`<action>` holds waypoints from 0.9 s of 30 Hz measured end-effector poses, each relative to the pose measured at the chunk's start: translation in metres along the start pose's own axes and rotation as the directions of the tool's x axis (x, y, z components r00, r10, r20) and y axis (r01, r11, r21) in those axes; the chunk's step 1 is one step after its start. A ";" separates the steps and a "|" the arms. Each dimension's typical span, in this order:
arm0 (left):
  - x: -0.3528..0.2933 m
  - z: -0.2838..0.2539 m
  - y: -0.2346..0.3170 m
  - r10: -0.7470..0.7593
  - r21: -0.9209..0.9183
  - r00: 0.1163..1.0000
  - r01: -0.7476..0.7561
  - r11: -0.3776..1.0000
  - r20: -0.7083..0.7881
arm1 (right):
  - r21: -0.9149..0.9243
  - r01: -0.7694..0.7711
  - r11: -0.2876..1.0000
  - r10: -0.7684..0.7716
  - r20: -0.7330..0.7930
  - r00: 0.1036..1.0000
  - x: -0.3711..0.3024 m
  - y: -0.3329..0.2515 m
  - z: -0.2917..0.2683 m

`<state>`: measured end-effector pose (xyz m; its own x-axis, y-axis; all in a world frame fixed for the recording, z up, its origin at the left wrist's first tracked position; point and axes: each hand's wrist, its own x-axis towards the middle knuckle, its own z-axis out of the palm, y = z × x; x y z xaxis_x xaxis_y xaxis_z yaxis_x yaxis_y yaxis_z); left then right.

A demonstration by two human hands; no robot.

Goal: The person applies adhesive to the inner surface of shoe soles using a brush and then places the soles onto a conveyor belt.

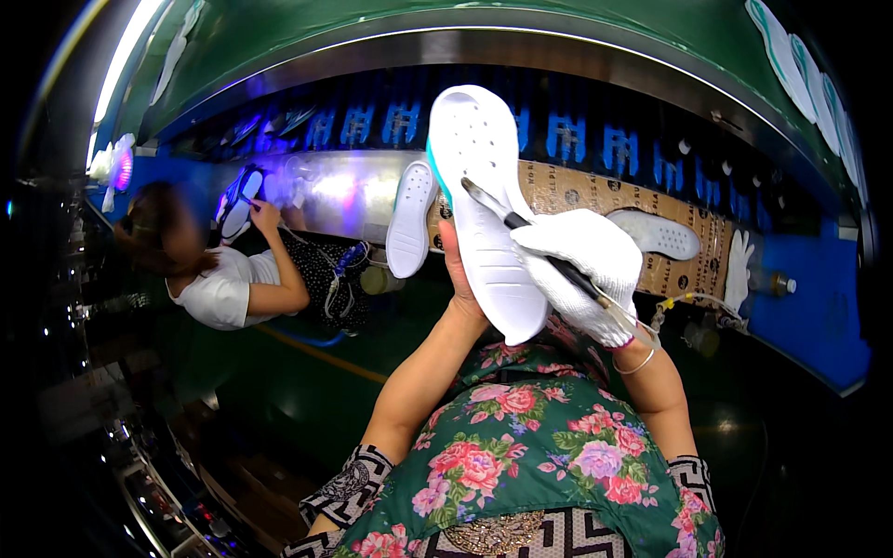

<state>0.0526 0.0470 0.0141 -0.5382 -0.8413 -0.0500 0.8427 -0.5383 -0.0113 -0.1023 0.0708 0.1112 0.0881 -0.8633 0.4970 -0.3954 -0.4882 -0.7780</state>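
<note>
Steady white sole (482, 237), clasped in left hand (458, 274); sweep brush (490, 204) evenly, pinched in gloved right hand's (588, 265) grip.

The sole (493, 251) is plain white with a teal edge, the glove (591, 256) is white too, brush (514, 220) handle's black. Loudest thing here? Apron (558, 446), dark green with pink and red flowers, plus black-and-cream geometric sleeves (349, 484). Cardboard (577, 191) is brown.
</note>
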 end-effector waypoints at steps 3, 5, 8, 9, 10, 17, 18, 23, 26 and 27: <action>0.002 0.000 -0.004 0.025 0.094 0.999 -0.020 0.995 -0.049 | -0.120 0.064 0.991 -0.066 -0.015 0.998 0.010 -0.004 -0.002; 0.000 0.002 -0.009 0.040 0.241 0.990 -0.006 0.970 -0.137 | -0.011 -0.008 1.000 0.007 -0.032 0.999 0.006 -0.004 0.003; 0.000 0.000 -0.013 -0.018 0.194 0.990 0.044 0.980 -0.137 | 0.039 -0.013 0.999 0.016 -0.078 0.997 0.010 -0.002 0.006; -0.001 -0.002 -0.014 -0.021 0.195 0.990 0.048 0.980 -0.138 | 0.018 -0.018 1.000 0.019 -0.075 0.997 0.009 -0.001 0.007; -0.002 -0.003 -0.015 -0.020 0.209 0.992 0.046 0.977 -0.123 | -0.004 -0.023 1.000 0.023 -0.071 0.997 0.009 0.001 0.007; -0.005 -0.015 -0.015 -0.063 0.340 0.977 0.131 0.931 -0.203 | -0.348 0.086 0.933 -0.094 -0.004 0.996 0.004 0.004 0.023; -0.005 -0.018 -0.014 -0.069 0.342 0.972 0.145 0.928 -0.224 | -0.204 0.060 0.977 -0.059 0.010 0.998 0.004 0.003 0.023; 0.007 -0.018 -0.013 -0.028 0.324 0.990 0.072 0.943 -0.139 | 0.669 -0.313 0.674 0.481 -0.077 0.873 -0.016 0.007 0.048; 0.007 -0.030 -0.010 -0.049 0.277 0.990 0.084 0.957 -0.131 | 0.100 -0.090 0.991 0.102 -0.123 0.987 0.003 0.003 0.034; 0.004 -0.044 -0.008 -0.047 0.252 0.984 0.090 0.964 -0.170 | -0.109 0.019 0.994 -0.028 -0.080 0.996 0.006 0.000 0.032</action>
<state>0.0441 0.0499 -0.0295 -0.5667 -0.7946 -0.2181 0.7593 -0.6064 0.2361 -0.0725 0.0613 0.1015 0.0259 -0.8366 0.5473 -0.4912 -0.4875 -0.7219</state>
